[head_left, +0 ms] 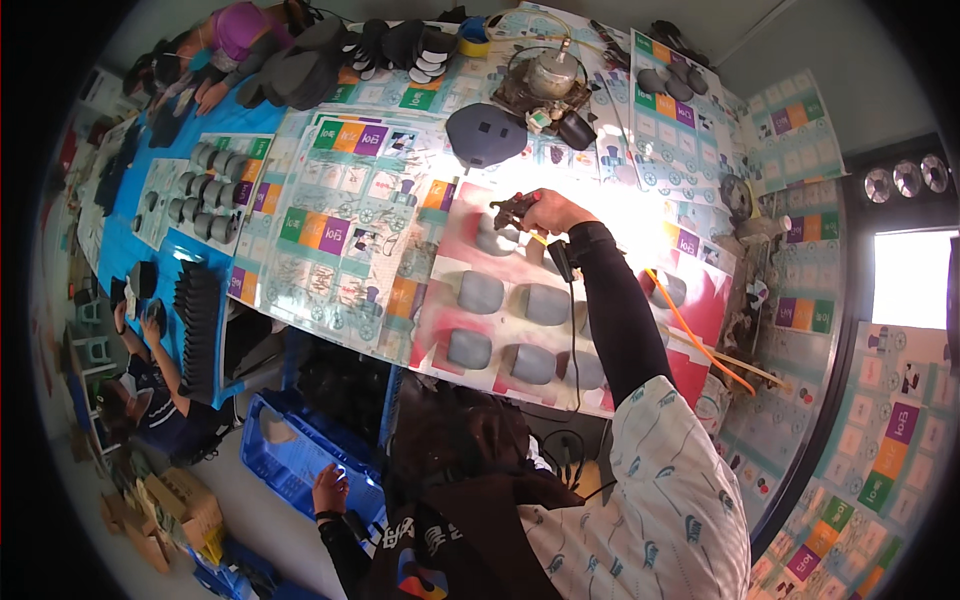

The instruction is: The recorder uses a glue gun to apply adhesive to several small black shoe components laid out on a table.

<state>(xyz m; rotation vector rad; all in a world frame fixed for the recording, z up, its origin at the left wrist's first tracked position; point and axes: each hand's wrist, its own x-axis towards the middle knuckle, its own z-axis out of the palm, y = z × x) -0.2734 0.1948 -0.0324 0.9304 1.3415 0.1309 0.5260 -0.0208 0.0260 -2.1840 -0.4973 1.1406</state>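
Right hand: the right hand (548,210) is reached out over the worktop (350,290) on a black-sleeved arm, above the pink-stained sheet (600,300) near the worktop's near edge.
Right grip: the fingers are closed around a small dark spray tool (512,211), held just above the far row of pads.
Spray tool: an orange hose (700,345) and a thin black cable (574,340) are seen running from the tool back toward the near right edge of the worktop.
Grey pads: rounded grey pads (481,292) are laid in rows on the pink-stained sheet; the nearest row lies close to the near edge, and some are partly hidden by the forearm.
Left hand: the left hand (330,490) is held low, below the near edge of the worktop, just beside a blue crate (285,455) on the floor.
Left grip: whether the fingers are spread or closed cannot be told; nothing is seen held in them.
Worktop cover: printed sheets with coloured squares are spread over most of the surface.
Far edge: a dark grey domed piece (486,133) and a metal pot (552,75) are set there.
Left end: grey cylinders (205,195) are grouped on a blue cover, and a stack of black pieces (197,320) stands at the near left corner.
Other people: one person (145,390) is seated by the left end, another (225,45) at the far left corner.
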